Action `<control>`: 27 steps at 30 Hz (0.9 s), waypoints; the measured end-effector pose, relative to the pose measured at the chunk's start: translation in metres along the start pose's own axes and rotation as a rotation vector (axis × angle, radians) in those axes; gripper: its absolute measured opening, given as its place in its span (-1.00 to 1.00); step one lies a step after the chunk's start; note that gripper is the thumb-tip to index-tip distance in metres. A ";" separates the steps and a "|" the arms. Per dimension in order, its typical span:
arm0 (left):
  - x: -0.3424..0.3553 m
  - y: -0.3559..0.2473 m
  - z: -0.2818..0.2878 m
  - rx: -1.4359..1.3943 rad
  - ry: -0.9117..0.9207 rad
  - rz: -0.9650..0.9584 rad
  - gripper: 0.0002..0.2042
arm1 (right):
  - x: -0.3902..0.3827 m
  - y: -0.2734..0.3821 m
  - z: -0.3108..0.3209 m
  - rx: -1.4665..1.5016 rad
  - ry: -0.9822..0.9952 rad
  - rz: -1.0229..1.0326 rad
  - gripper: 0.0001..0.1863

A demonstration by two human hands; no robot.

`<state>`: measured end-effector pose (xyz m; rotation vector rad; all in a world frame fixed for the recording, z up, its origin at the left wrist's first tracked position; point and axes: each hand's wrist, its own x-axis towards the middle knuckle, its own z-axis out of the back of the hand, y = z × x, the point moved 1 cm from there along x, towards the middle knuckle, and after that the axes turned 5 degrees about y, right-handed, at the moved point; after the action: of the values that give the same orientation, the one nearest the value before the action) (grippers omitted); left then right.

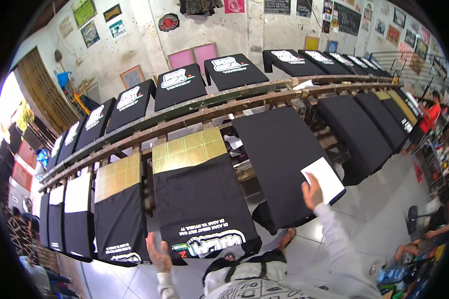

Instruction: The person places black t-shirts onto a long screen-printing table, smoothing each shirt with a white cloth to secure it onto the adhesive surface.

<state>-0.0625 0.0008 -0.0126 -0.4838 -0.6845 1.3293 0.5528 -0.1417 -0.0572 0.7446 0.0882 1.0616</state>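
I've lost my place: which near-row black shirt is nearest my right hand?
The plain black shirt with a white sheet at its near corner; only it lies under your right hand.

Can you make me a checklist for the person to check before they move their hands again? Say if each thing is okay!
1. Left hand free: ok, its fingers are spread and nothing shows in it.
2. Left hand clear of the white print: ok, it is off to the left.
3. Right hand gripping the white sheet firmly: cannot tell; it is at the sheet's left edge.
4. Plain black fabric smooth on top: ok, it looks flat.
5. Gold board fully covered by the printed black fabric: not ok, its far end is bare.
6. Print dry: cannot tell from here.
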 end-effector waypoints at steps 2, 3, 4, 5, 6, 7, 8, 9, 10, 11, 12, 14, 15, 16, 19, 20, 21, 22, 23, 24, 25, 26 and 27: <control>0.003 0.055 0.011 -0.502 0.029 0.191 -0.35 | -0.019 0.116 -0.022 0.271 -0.077 0.105 -0.73; 0.000 0.104 0.011 -0.691 0.094 0.254 -0.33 | -0.052 0.155 -0.043 0.453 -0.016 0.001 -0.74; -0.004 0.141 0.011 -0.938 0.190 0.324 -0.29 | -0.096 0.169 -0.076 0.615 0.061 -0.119 -0.68; -0.006 0.134 -0.007 -1.019 0.246 0.433 -0.26 | -0.127 0.178 -0.099 0.667 0.039 -0.236 -0.58; -0.012 0.127 -0.020 -1.092 0.294 0.543 -0.23 | -0.146 0.194 -0.110 0.689 0.045 -0.204 -0.38; -0.017 0.133 -0.032 -1.067 0.335 0.587 -0.14 | -0.168 0.189 -0.139 0.729 0.020 -0.196 -0.16; -0.029 0.145 -0.043 -1.098 0.376 0.558 -0.13 | -0.186 0.185 -0.158 0.645 0.057 -0.227 -0.01; -0.042 0.159 -0.052 -1.129 0.415 0.536 -0.11 | -0.198 0.187 -0.170 0.647 0.051 -0.275 0.00; -0.052 0.173 -0.057 -1.156 0.449 0.503 -0.10 | -0.206 0.187 -0.178 0.659 0.039 -0.317 0.01; -0.053 0.192 -0.062 -1.137 0.360 0.483 -0.09 | -0.200 0.176 -0.186 0.584 0.049 -0.305 0.00; -0.051 0.209 -0.065 -1.114 0.270 0.459 -0.07 | -0.195 0.168 -0.191 0.517 0.057 -0.293 0.00; -0.072 0.214 -0.056 -0.732 0.089 0.469 -0.08 | -0.184 0.157 -0.173 0.243 0.390 -0.500 -0.36; -0.073 0.216 -0.049 -0.688 0.118 0.454 -0.08 | -0.177 0.154 -0.164 0.272 0.479 -0.443 -0.41; -0.077 0.204 -0.050 -0.653 0.172 0.448 -0.08 | -0.183 0.136 -0.151 0.281 0.562 -0.408 -0.45; -0.097 0.169 -0.025 -0.546 0.227 0.460 -0.06 | -0.216 0.114 -0.137 0.158 0.544 -0.339 -0.46; -0.109 0.179 -0.029 -0.575 0.160 0.412 -0.06 | -0.225 0.111 -0.128 0.104 0.564 -0.344 -0.46; -0.116 0.163 -0.020 -0.635 0.289 0.469 -0.07 | -0.237 0.113 -0.118 0.145 0.546 -0.294 -0.51; -0.139 0.127 0.002 -0.685 0.438 0.552 -0.07 | -0.262 0.119 -0.095 0.326 0.641 -0.393 -0.51; -0.163 0.122 0.035 -0.762 0.516 0.586 -0.07 | -0.275 0.149 -0.069 0.534 0.745 -0.456 -0.51; -0.187 0.112 0.058 -0.846 0.614 0.615 -0.06 | -0.283 0.156 -0.047 0.726 0.831 -0.517 -0.50; -0.210 0.100 0.068 -0.925 0.742 0.648 -0.05 | -0.313 0.137 -0.032 0.843 0.839 -0.598 -0.49; -0.225 0.112 0.076 -0.983 0.839 0.677 -0.04 | -0.342 0.122 -0.022 0.971 0.848 -0.655 -0.46; -0.229 0.090 0.073 -0.977 0.841 0.664 -0.03 | -0.366 0.113 -0.006 1.182 0.711 -0.717 -0.44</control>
<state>-0.1992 -0.2114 -0.0615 -2.0606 -0.4105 1.1327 0.2788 -0.4068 -0.0966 1.1935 1.5773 0.4395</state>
